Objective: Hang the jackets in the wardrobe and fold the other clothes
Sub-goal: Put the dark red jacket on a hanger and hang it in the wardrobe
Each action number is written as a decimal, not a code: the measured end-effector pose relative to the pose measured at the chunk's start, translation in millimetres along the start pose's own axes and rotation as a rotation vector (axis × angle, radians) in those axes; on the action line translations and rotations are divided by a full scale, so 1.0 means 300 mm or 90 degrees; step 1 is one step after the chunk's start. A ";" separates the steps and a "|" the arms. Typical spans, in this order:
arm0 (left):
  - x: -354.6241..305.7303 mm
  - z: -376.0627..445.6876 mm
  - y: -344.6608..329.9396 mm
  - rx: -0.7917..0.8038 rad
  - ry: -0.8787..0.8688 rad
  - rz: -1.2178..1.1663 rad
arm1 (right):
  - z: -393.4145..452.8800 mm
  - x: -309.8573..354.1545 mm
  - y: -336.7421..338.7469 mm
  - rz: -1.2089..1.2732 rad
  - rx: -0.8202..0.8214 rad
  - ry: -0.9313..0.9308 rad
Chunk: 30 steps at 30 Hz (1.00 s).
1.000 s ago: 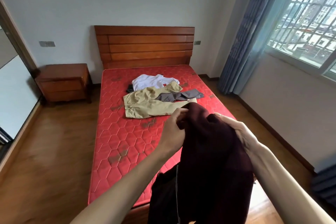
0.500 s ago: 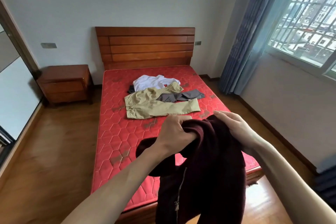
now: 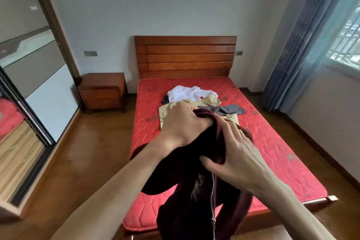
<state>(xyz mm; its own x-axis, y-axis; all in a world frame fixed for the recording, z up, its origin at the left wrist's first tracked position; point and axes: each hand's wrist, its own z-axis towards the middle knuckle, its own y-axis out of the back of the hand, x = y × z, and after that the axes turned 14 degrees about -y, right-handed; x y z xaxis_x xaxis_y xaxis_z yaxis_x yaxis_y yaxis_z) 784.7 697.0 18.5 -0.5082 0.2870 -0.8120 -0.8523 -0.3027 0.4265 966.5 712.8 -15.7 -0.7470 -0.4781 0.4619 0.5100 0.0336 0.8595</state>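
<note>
Since the earlier frame, both hands have risen toward the centre of the picture and the view has swung left, bringing the mirrored sliding wardrobe door (image 3: 29, 76) well into the left side.

Lower centre: a dark maroon zip-front fabric jacket (image 3: 196, 200) hangs from both hands, its metal zipper (image 3: 213, 197) running down to the bottom edge. The right hand (image 3: 233, 158) lies on the jacket's upper part; its fingers (image 3: 236, 136) are spread over the cloth and the thumb presses in from the left, pinching a fold. The left hand (image 3: 182, 122), just above and to the left, has its fingers curled tight round a bunch of the same jacket.

Behind the hands: a red quilted mattress (image 3: 272, 142) on a wooden bed frame fills the centre and right. On its far half lie beige trousers (image 3: 211, 100), partly hidden by the left hand, grey trousers (image 3: 229, 109) across them, and a white shirt (image 3: 185, 92) beyond.

Far centre: a brown wooden slatted headboard (image 3: 186, 56) stands against the pale wall. A brown wooden nightstand (image 3: 102, 90) sits left of the bed. Blue curtains (image 3: 303, 45) hang at the upper right, beside a window (image 3: 346, 43).
</note>
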 end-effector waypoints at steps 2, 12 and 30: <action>0.020 -0.007 0.073 0.027 0.008 0.037 | 0.033 0.048 -0.041 0.023 0.002 -0.032; 0.221 -0.120 0.474 0.095 0.052 0.180 | 0.266 0.388 -0.122 0.221 0.212 -0.084; 0.650 -0.568 0.791 -0.198 -0.062 0.620 | 0.516 0.972 -0.491 0.591 0.718 -0.191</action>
<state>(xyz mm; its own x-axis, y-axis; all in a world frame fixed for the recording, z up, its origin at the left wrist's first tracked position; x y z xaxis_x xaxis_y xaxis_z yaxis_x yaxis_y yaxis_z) 504.6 526.3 -106.4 -0.9820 -0.1404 -0.1263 -0.0019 -0.6616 0.7498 607.5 704.1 26.3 -0.4778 0.2830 0.8316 0.3552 0.9281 -0.1117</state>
